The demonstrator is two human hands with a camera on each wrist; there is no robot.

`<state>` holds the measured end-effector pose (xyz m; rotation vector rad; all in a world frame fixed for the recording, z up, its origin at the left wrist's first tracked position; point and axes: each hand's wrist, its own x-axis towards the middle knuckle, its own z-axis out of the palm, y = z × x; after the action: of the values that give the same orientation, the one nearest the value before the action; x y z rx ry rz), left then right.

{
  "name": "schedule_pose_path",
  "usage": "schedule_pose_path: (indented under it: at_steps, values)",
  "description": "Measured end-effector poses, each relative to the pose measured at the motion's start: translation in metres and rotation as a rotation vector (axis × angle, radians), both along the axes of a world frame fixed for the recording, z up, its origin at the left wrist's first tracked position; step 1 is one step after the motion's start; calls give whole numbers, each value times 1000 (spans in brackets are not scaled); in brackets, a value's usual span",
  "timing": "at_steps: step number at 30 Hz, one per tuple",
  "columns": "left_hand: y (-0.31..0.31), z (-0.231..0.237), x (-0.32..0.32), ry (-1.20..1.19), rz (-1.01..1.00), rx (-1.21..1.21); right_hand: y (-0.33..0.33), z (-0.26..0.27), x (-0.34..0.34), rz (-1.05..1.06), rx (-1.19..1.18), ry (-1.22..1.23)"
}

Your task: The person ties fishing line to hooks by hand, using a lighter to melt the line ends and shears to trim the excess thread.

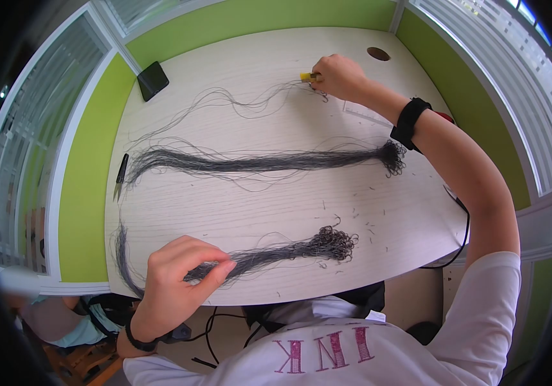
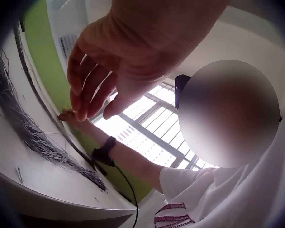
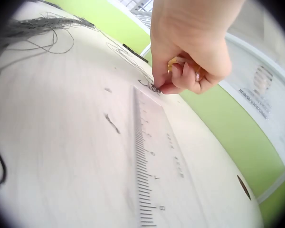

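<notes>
At the far side of the table my right hand (image 1: 340, 76) grips a small yellow tool (image 1: 306, 77). In the right wrist view its thumb and finger pinch dark, curled strand ends (image 3: 155, 89). From there a few loose wiry strands (image 1: 224, 96) trail leftward. My left hand (image 1: 182, 273) hovers over the near bundle of dark strands (image 1: 260, 257), thumb and fingertips close together in the head view. The left wrist view shows a gap between them and relaxed fingers. The near bundle ends in a tuft of hooks (image 1: 335, 244).
A longer bundle (image 1: 256, 161) lies across mid-table, hooked ends rightward. A clear ruler (image 3: 154, 142) lies by my right hand. At the left are a black-handled pointed tool (image 1: 121, 174), a thin bundle (image 1: 121, 251) and a black box (image 1: 153, 82). Green partitions (image 1: 263, 35) border the table.
</notes>
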<state>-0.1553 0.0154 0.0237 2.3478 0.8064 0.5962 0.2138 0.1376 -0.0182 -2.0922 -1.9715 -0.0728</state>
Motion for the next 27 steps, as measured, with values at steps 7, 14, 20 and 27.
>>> schedule_pose_path:
  at_steps: [7, 14, 20, 27]
  values:
    - [-1, -6, 3, -12, -31, -6, 1, 6, -7, 47, 9, -203]
    - [-1, -8, 0, -39, -27, 22, -7, 13, 3, -50, -46, 9]
    - [-3, -9, 2, -39, -48, 3, -25, 13, -2, -126, -112, 61]
    - [-1, -7, 6, -51, -70, -19, -26, 15, -3, -152, -227, 56]
